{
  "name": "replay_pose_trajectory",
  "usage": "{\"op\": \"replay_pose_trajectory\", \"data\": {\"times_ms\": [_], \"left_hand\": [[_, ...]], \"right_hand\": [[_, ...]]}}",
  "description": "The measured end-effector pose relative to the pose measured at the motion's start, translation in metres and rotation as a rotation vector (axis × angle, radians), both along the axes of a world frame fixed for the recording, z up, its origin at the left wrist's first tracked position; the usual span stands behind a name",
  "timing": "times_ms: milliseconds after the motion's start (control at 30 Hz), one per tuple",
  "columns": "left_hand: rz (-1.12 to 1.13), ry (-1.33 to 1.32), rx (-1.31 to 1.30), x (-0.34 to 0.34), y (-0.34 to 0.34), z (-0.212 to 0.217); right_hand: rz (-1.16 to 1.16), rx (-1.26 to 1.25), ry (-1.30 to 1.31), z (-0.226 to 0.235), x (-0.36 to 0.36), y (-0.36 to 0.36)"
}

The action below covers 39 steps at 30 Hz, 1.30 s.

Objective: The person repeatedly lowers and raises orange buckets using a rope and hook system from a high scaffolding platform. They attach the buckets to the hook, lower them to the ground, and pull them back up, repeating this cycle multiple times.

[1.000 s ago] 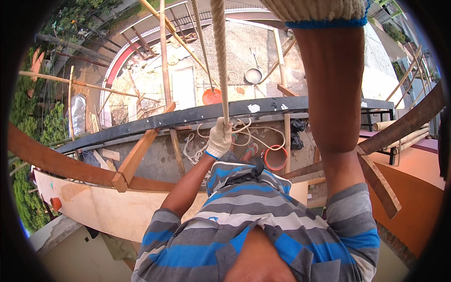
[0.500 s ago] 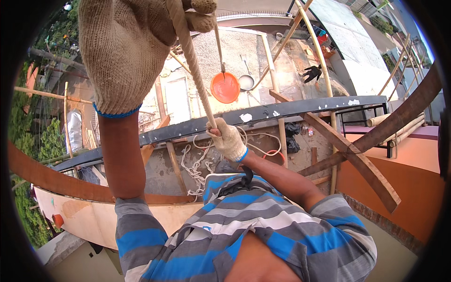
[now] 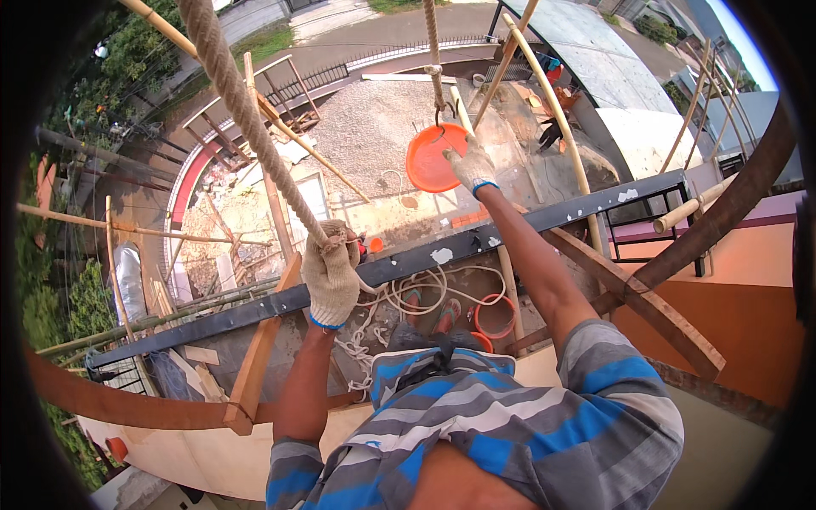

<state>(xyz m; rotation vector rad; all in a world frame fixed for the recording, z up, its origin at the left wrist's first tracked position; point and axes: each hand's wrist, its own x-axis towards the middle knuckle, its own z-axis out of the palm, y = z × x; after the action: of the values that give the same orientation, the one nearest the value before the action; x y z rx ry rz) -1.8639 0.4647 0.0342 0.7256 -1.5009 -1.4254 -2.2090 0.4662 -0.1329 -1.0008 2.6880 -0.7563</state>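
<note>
1. The left hand (image 3: 331, 276), gloved, is closed around the thick rope (image 3: 246, 119), which runs up and to the left out of view.
2. The right hand (image 3: 470, 166), also gloved, is stretched far out and rests on the rim of the orange bucket (image 3: 433, 157); whether its fingers are clenched on the rim cannot be told.
3. Change: half a second ago the bucket hung lower, out of reach, with both hands on the rope. It now hangs at hand level on its hook (image 3: 439, 112); the lift looks nearly complete.
4. Near: the dark steel rail (image 3: 510, 234) crosses between body and bucket. Coiled slack rope (image 3: 399, 297) lies by the feet.
5. Obstructions: bamboo poles (image 3: 552, 110) right of the bucket, and a timber brace (image 3: 629, 289).
</note>
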Motion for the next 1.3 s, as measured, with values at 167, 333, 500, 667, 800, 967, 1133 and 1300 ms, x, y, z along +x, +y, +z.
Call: {"op": "replay_pose_trajectory", "data": {"times_ms": [167, 333, 500, 667, 800, 967, 1133, 1300], "left_hand": [[0.03, -0.088, 0.165, 0.054, 0.014, -0.062], [0.043, -0.166, 0.176, 0.07, 0.0, -0.114], [0.034, -0.327, 0.269, 0.064, -0.036, -0.129], [0.026, -0.369, 0.313, 0.066, -0.046, -0.134], [0.02, -0.341, 0.234, 0.063, -0.041, -0.124], [-0.016, -0.349, 0.207, 0.049, -0.04, -0.103], [-0.015, -0.446, 0.082, 0.039, -0.049, -0.104], [-0.042, -0.385, 0.136, 0.025, -0.055, -0.087]], "right_hand": [[0.109, -0.096, -0.488, 0.01, -0.012, -0.035], [0.11, -0.387, -0.803, 0.038, 0.011, -0.039], [0.203, -0.373, -0.73, 0.07, 0.03, -0.034], [0.304, -0.336, -0.771, 0.115, 0.052, -0.024], [0.318, -0.345, -0.851, 0.147, 0.074, -0.017], [0.344, -0.36, -0.819, 0.174, 0.083, -0.014], [0.467, -0.289, -0.7, 0.202, 0.08, -0.008], [0.551, -0.28, -0.563, 0.225, 0.075, -0.003]]}}
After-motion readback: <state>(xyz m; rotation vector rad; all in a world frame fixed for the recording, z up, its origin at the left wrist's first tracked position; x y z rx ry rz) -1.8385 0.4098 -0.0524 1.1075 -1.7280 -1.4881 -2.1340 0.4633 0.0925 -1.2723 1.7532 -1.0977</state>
